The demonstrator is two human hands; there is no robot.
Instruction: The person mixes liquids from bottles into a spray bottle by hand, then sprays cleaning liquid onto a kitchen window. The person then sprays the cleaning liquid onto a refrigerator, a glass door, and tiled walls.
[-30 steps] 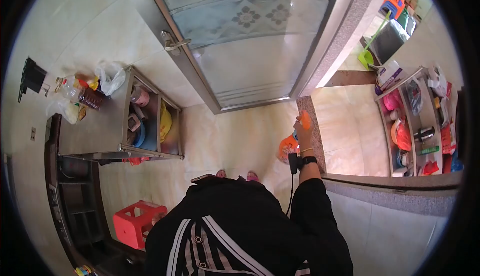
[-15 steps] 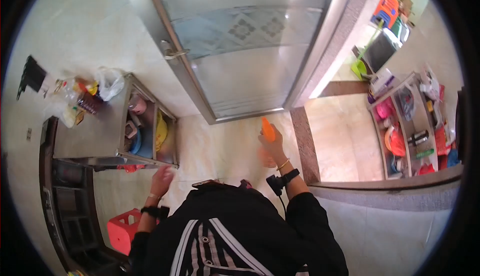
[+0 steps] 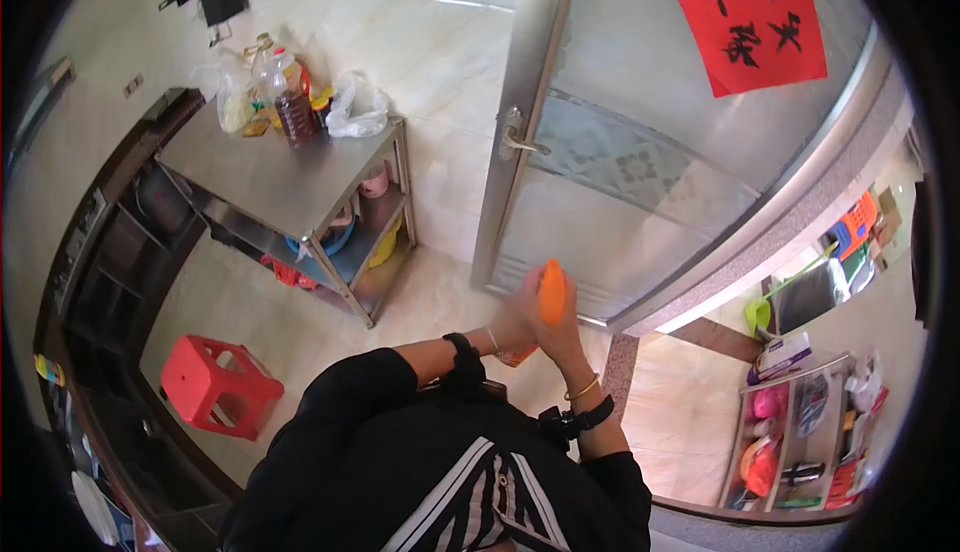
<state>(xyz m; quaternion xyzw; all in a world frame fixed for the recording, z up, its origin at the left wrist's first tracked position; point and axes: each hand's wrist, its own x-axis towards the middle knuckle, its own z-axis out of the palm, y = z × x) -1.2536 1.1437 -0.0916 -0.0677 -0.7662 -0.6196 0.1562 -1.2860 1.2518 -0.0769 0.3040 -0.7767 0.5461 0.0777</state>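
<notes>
In front of my body, my right hand (image 3: 560,337) is closed around what looks like a spray bottle (image 3: 552,294). Its orange, tapered top sticks up above the fingers, and a bit of orange shows below the hand. My left hand (image 3: 512,328) is up against the right hand, beside the bottle. Its fingers are blurred and partly hidden, so I cannot tell whether they grip the bottle.
A frosted glass door (image 3: 640,162) with a lever handle stands ahead. To the left are a metal shelf table (image 3: 290,167) carrying bottles and bags, a red stool (image 3: 222,387) and a dark cabinet (image 3: 110,292). Beyond the doorway stands a filled shelf (image 3: 800,432).
My left hand has moved right and come up to my right hand. The view has swung left, bringing the metal table and stool further in. The bottle stays in my right hand.
</notes>
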